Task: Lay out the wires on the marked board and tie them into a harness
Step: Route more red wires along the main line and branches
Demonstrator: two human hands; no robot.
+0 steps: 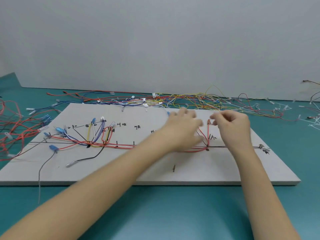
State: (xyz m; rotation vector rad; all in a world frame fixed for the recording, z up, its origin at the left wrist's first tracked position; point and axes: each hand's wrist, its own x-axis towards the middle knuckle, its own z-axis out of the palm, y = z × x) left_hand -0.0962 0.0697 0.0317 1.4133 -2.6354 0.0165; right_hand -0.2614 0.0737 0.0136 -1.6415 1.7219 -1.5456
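Observation:
The grey marked board [173, 172] lies on the teal table, with black lines and handwritten labels on it. Red, blue, yellow, white and black wires [97, 142] fan out over its left half and run along the main line. A red wire [208, 135] climbs a branch mark to its red terminal [209, 121]. My right hand [232, 126] has curled fingers that pinch at this terminal end. My left hand [183, 130], blurred, lies with fingers spread flat over the wires just left of it. Part of the main line is hidden under my left forearm.
A tangled heap of loose wires [190, 100] lies behind the board along the wall. More red wires [12, 134] lie off the board's left edge. White cable-tie offcuts [313, 121] are scattered at the far right. A black sensor lead [69, 164] trails off the front left.

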